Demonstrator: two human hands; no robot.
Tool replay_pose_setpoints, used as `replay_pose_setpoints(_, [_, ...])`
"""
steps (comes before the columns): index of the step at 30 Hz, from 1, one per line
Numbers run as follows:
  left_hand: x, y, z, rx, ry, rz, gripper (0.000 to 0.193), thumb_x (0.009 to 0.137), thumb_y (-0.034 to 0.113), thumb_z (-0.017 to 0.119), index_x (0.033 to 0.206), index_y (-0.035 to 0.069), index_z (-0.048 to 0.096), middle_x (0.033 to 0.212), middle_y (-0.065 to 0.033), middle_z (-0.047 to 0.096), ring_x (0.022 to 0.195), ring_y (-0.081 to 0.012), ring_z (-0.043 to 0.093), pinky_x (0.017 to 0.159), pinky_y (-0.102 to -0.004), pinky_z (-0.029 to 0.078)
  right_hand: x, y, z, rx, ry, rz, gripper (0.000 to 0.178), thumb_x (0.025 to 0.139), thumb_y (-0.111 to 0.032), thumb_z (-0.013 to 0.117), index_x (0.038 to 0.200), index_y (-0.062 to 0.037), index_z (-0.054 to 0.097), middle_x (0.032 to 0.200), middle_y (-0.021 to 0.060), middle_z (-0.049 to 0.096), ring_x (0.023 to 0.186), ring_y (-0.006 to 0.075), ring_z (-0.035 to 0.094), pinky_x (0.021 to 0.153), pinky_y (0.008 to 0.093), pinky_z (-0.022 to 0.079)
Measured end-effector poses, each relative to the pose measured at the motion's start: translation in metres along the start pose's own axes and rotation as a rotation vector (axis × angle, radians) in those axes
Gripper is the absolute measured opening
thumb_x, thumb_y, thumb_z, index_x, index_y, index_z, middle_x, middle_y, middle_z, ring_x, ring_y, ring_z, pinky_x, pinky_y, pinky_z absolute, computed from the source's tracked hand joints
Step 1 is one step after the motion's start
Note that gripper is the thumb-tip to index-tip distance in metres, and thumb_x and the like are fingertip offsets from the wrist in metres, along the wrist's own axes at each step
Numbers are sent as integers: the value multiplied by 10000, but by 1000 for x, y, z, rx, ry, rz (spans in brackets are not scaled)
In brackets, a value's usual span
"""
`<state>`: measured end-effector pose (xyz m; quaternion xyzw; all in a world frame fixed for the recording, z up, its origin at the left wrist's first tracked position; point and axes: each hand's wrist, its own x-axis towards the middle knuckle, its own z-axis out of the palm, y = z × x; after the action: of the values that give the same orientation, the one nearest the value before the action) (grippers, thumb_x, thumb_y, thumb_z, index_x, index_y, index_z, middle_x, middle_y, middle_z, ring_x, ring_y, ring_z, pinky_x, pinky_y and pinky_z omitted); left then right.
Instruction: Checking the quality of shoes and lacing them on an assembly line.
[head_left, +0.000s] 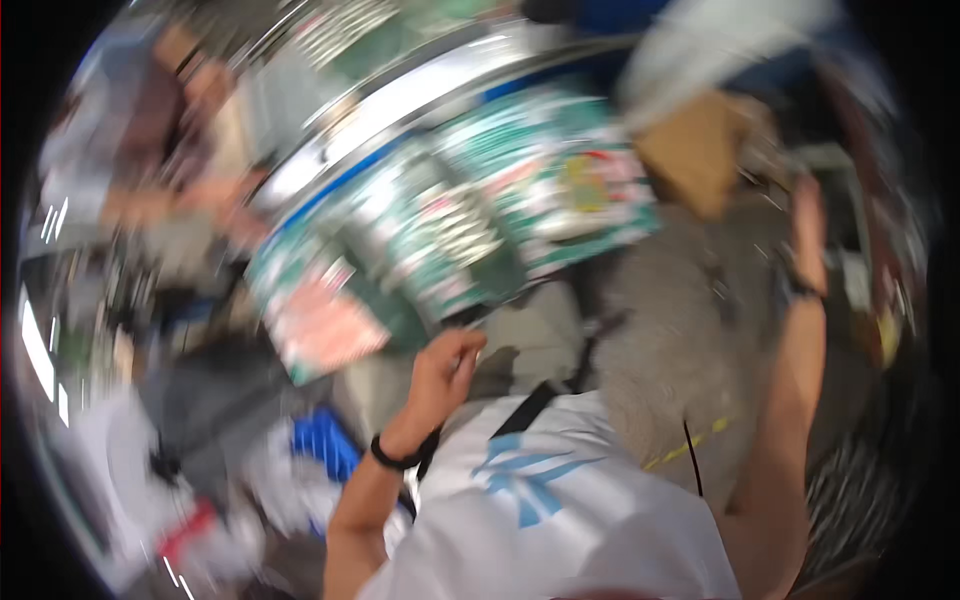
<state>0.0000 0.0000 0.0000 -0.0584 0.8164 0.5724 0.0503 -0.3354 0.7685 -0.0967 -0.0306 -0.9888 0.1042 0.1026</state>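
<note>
Fingers of left hand (pixel 445 365) curl emptily (blurred) beside glossy green packets (pixel 450 230); right hand (pixel 808 235) unclear.

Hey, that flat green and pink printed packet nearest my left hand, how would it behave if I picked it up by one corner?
The flat green and pink printed packet looks thin and sheet-like, so it would probably flop or bend rather than stay stiff. It seems light for its area. Its surface looks glossy through the blur, so it may slide off the overlapping packets. The left hand is beside its edge; contact can't be told.
</note>
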Motion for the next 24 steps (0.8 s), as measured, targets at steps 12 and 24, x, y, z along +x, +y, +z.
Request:
replay_pose_setpoints(12, [-33, -61, -63, -112, 855, -154, 988, 861, 182, 933, 1606, -87, 342, 1593, -260, 462, 1477, -343, 469, 1260, -451, 359, -287, -518, -17, 723, -405, -483, 412, 981, -8, 711, 1392, -22, 691, 1299, 165, 722, 1203, 318, 712, 1044, 431, 567])
replay_pose_setpoints(24, [-17, -72, -164, -316, 646, -302, 424, 1105, 203, 712, 1452, -22, 619, 1328, -114, 704, 1206, -183, 660, 1075, -337, 513, -225, -678, 32, 620, -401, -356, 913, 827, -337, 912, 1503, 84, 466, 1377, 283, 624, 1285, 464, 618, 1087, 535, 507])
